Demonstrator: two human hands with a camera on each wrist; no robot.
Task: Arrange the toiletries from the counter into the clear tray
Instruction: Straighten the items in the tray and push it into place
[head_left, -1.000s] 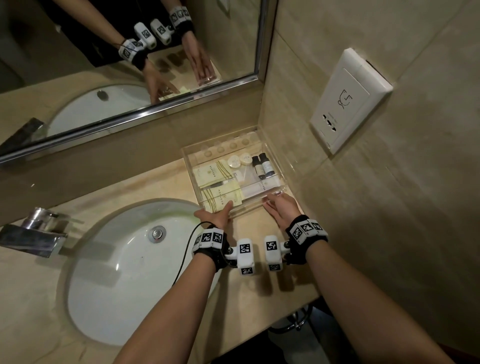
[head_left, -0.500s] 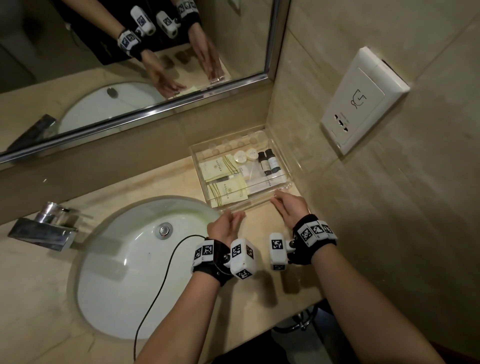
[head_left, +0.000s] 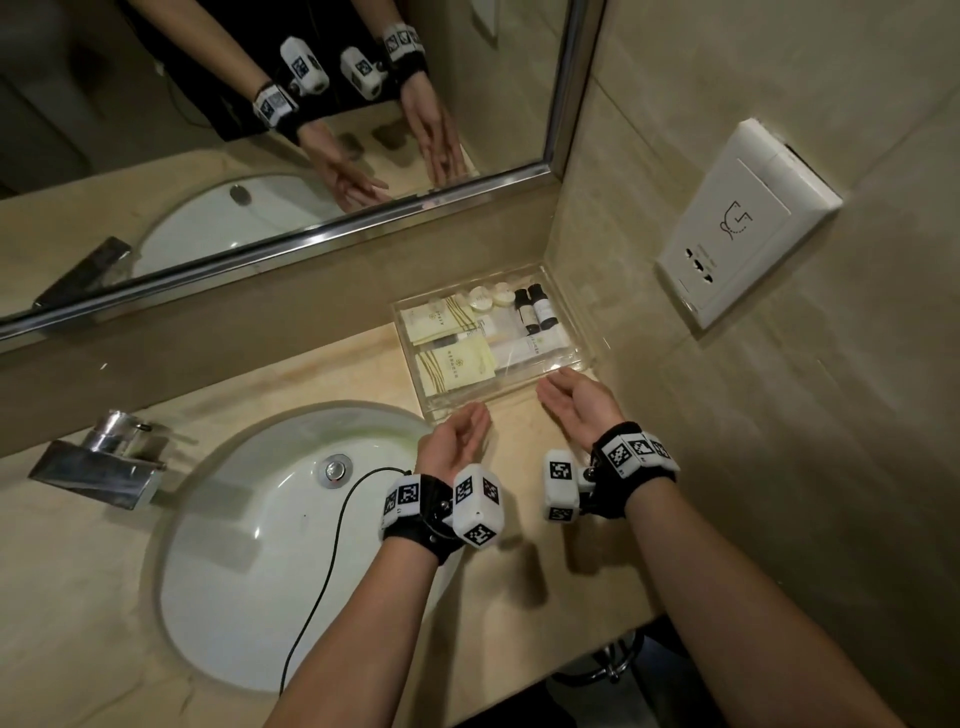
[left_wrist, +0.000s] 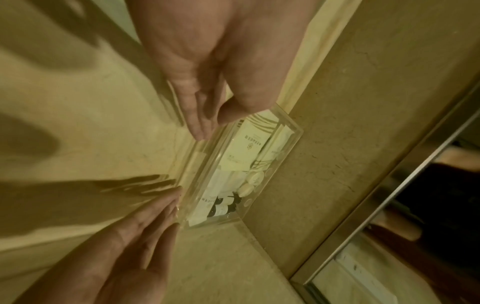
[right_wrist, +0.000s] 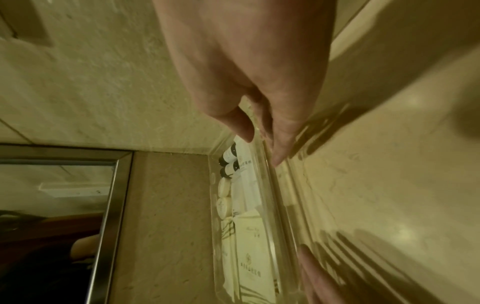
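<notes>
A chrome tap (head_left: 96, 465) juts over the white sink (head_left: 270, 545) at the left of a beige stone counter (head_left: 519, 571), with a black cable (head_left: 332, 551) trailing across the bowl from the left wrist strap. Above, a steel-framed mirror (head_left: 260, 130) reflects both forearms. The left hand (head_left: 457, 441) hovers just short of the tray's near wall, fingers loosely curled and holding nothing. The clear tray (head_left: 584, 332) sits in the corner where the back ledge meets the side wall, and it holds cream sachets (head_left: 452, 364), white sleeves (head_left: 524, 345), two round caps (head_left: 491, 299) and two dark-capped bottles (head_left: 535, 309). The right hand (head_left: 576, 408) has straight, relaxed fingers, their tips at the tray's near right corner; whether they touch it cannot be told. A white socket (head_left: 743, 223) hangs on the right wall. Print on the packets is too small to read, and both wrist views are blurred and tilted.
</notes>
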